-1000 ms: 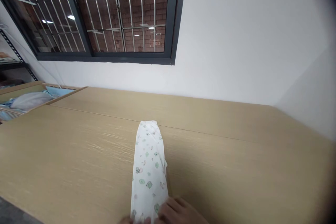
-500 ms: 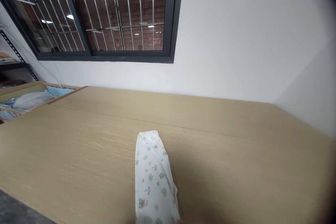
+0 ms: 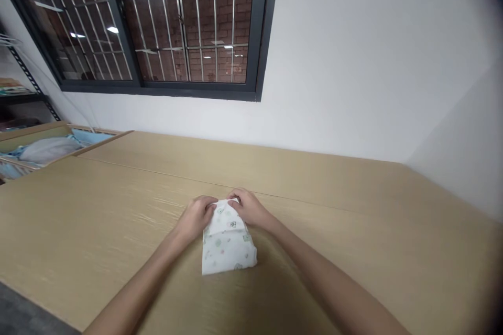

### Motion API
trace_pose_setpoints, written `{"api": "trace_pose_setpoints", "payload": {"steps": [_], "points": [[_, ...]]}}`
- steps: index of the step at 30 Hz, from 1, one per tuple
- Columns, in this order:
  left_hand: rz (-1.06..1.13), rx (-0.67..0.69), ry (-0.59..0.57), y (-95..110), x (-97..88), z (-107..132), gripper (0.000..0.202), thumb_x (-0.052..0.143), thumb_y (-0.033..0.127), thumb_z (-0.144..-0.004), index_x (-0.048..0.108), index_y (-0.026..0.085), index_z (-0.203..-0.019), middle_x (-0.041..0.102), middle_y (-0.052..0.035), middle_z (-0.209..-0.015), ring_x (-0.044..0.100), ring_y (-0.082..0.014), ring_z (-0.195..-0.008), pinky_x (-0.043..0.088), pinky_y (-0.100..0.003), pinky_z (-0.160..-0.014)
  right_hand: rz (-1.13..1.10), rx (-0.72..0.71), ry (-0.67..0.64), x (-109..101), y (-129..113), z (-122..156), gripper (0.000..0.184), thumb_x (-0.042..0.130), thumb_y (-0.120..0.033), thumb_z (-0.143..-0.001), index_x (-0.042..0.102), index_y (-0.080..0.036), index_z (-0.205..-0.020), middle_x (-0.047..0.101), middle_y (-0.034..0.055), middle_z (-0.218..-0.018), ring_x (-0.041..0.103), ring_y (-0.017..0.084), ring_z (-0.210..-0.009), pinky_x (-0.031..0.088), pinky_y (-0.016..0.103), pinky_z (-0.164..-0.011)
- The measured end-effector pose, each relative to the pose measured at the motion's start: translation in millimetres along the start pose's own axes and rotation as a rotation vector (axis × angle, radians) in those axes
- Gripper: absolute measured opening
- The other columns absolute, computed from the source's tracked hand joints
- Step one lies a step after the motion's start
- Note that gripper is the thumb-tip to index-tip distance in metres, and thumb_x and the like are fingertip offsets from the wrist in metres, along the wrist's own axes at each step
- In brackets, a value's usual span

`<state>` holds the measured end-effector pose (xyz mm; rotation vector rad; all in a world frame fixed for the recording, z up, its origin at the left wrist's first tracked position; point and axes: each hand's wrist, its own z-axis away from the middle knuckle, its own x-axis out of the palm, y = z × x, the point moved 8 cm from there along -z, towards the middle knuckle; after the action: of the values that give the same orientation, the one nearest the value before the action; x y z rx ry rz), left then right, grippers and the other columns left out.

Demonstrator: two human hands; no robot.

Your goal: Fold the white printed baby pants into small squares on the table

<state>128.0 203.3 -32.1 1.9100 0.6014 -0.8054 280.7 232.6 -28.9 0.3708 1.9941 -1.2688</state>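
A folded white cloth [image 3: 227, 251] with small green, grey and pink prints lies on the wood-coloured table top [image 3: 118, 220]. A crease crosses its middle, and the near edge is straight. At the far left corner, my left hand [image 3: 199, 214] pinches the cloth with its thumb on top. My right hand [image 3: 248, 207] grips the far right corner in the same way, fingers curled at the edge. Both forearms reach in from the bottom of the view, one on each side of the cloth.
A wooden crib-like box [image 3: 106, 138] with blue and white bedding [image 3: 51, 149] stands at the left end of the table. Behind the table rises a white wall [image 3: 334, 63] with a barred window [image 3: 196, 26]. A dark shelf rack [image 3: 27, 76] is at far left.
Both hands have come into view and hold the far end of the cloth. The cloth is now much shorter, its near part folded away from me. The view has shifted slightly.
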Motion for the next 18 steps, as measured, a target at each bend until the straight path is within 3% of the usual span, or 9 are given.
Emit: {"api": "trace_pose_setpoints", "payload": {"steps": [3, 5, 9, 12, 13, 16, 18], "points": [[-0.052, 0.018, -0.017, -10.6, 14.4, -14.0, 0.026, 0.046, 0.013, -0.094, 0.072, 0.016, -0.096, 0.075, -0.0082, -0.098, 0.068, -0.0203, -0.092, 0.050, -0.031, -0.084, 0.040, -0.003, 0.006, 12.8, 18.1, -11.6, 0.014, 0.054, -0.011, -0.093, 0.067, -0.017, -0.095, 0.071, 0.0081, -0.101, 0.064, 0.020, -0.095, 0.048, 0.033, -0.085], [-0.096, 0.024, 0.003, -7.7, 14.3, -12.8, 0.027, 0.045, 0.012, -0.095, 0.071, 0.015, -0.100, 0.073, -0.0100, -0.102, 0.066, -0.0219, -0.098, 0.049, -0.035, -0.090, 0.059, -0.019, 0.004, 16.0, 24.5, -13.0, 0.014, 0.054, -0.012, -0.094, 0.066, -0.017, -0.095, 0.070, 0.0080, -0.101, 0.063, 0.020, -0.097, 0.049, 0.033, -0.087], [-0.178, 0.061, 0.065, 27.3, 10.6, 21.1, 0.033, 0.039, 0.017, -0.099, 0.060, 0.014, -0.124, 0.065, -0.0140, -0.123, 0.057, -0.0276, -0.115, 0.045, -0.048, -0.102, 0.100, -0.031, 0.032, 14.1, 24.5, -8.2, 0.016, 0.051, -0.014, -0.097, 0.065, -0.014, -0.102, 0.067, 0.0111, -0.108, 0.060, 0.022, -0.106, 0.047, 0.037, -0.095], [-0.348, 0.186, 0.021, 62.1, 36.5, 73.7, 0.034, 0.040, 0.020, -0.099, 0.059, 0.018, -0.127, 0.065, -0.0111, -0.124, 0.060, -0.0282, -0.110, 0.051, -0.048, -0.096, 0.184, -0.137, 0.083, 11.0, -5.5, 7.1, 0.027, 0.047, -0.023, -0.101, 0.061, -0.014, -0.122, 0.062, 0.0142, -0.124, 0.054, 0.025, -0.120, 0.041, 0.043, -0.107], [-0.441, 0.208, 0.056, 67.6, 46.8, 93.3, 0.033, 0.044, 0.022, -0.097, 0.059, 0.018, -0.127, 0.066, -0.0120, -0.125, 0.061, -0.0310, -0.110, 0.053, -0.050, -0.093, 0.203, -0.208, 0.063, 14.0, -21.8, 15.9, 0.032, 0.046, -0.028, -0.103, 0.058, -0.015, -0.129, 0.060, 0.0140, -0.130, 0.051, 0.026, -0.126, 0.038, 0.044, -0.111], [-0.659, 0.292, 0.208, 67.9, 81.3, 145.4, 0.047, 0.062, 0.033, -0.086, 0.061, 0.012, -0.129, 0.066, -0.0207, -0.125, 0.064, -0.0397, -0.111, 0.058, -0.050, -0.082, 0.150, -0.466, -0.172, 39.0, -72.9, 54.1, 0.044, 0.043, -0.038, -0.105, 0.050, -0.017, -0.143, 0.051, 0.0125, -0.149, 0.042, 0.025, -0.140, 0.031, 0.040, -0.118], [-0.634, 0.256, 0.246, 50.8, 99.2, 162.5, 0.042, 0.067, 0.031, -0.084, 0.066, 0.016, -0.123, 0.072, -0.0178, -0.113, 0.067, -0.0383, -0.106, 0.058, -0.050, -0.080, 0.068, -0.595, -0.364, 57.3, -96.3, 83.3, 0.051, 0.044, -0.043, -0.105, 0.046, -0.016, -0.148, 0.046, 0.0117, -0.155, 0.036, 0.022, -0.146, 0.028, 0.036, -0.120]]}}
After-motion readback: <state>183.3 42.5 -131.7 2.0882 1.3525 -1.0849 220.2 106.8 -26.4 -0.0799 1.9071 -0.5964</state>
